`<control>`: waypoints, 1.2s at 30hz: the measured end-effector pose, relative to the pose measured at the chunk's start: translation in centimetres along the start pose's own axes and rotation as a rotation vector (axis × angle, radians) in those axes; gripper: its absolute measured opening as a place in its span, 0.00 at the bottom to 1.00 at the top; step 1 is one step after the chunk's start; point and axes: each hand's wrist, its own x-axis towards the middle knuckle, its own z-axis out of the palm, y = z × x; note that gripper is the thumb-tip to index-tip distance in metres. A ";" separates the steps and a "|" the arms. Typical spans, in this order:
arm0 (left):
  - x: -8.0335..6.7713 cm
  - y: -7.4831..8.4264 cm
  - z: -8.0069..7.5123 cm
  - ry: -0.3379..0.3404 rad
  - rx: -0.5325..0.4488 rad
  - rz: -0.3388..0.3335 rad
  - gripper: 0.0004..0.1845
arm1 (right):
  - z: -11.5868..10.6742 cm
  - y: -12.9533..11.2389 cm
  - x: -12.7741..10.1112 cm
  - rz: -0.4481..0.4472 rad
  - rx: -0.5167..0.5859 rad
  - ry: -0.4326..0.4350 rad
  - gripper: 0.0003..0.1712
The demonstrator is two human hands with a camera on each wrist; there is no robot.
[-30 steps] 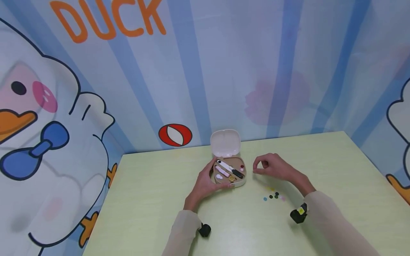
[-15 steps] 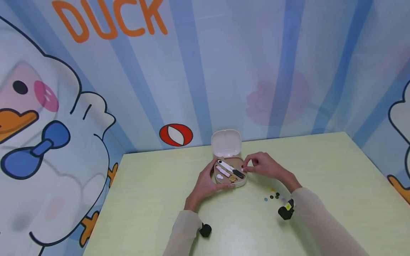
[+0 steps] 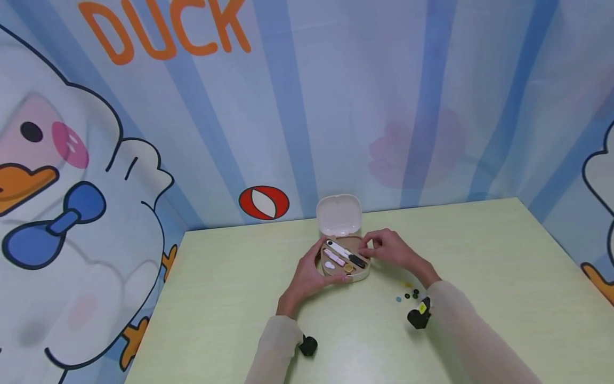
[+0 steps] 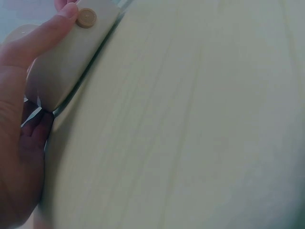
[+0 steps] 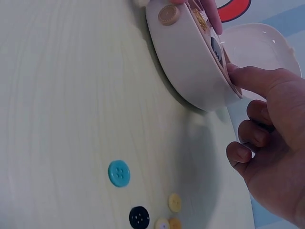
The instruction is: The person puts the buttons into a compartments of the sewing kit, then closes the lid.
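A small pale sewing kit case stands with its lid raised. My left hand grips it from the left, thumb along the front near a brown round button catch. In its brown tray lie a white-and-black tool, a pink slim piece, a gold round piece and white bits. My right hand reaches in over the right side, thumb and forefinger tips inside the tray, other fingers curled. I cannot tell whether those tips pinch anything.
Loose buttons lie on the table right of the case: a blue button, a black button, a yellow button and several others. Behind the table hangs a printed duck curtain.
My right hand has moved left from beside the case, and its fingertips are now inside the tray. My left hand keeps its grip, and the case stays put.
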 end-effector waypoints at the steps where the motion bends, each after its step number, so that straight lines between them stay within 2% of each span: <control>1: 0.0 0.0 0.0 -0.001 0.001 0.001 0.64 | 0.1 0.0 0.0 0.004 0.002 0.001 0.02; 7: 0.0 0.0 0.0 -0.002 -0.002 -0.004 0.64 | 0.3 0.0 0.3 0.026 -0.002 -0.002 0.03; 17: -0.1 0.3 0.0 -0.008 0.006 -0.025 0.64 | -0.1 0.0 -0.2 0.039 -0.020 0.010 0.13; 24: 0.0 0.1 0.0 -0.004 0.001 -0.021 0.63 | -1.8 0.3 -2.0 -0.005 -0.034 0.027 0.22; 30: 0.1 0.0 0.1 -0.005 -0.003 -0.019 0.64 | -3.4 1.2 -4.2 -0.045 -0.042 0.030 0.24; 36: 0.1 0.0 0.1 -0.003 -0.001 -0.013 0.64 | -4.6 2.2 -6.6 -0.044 -0.073 -0.011 0.24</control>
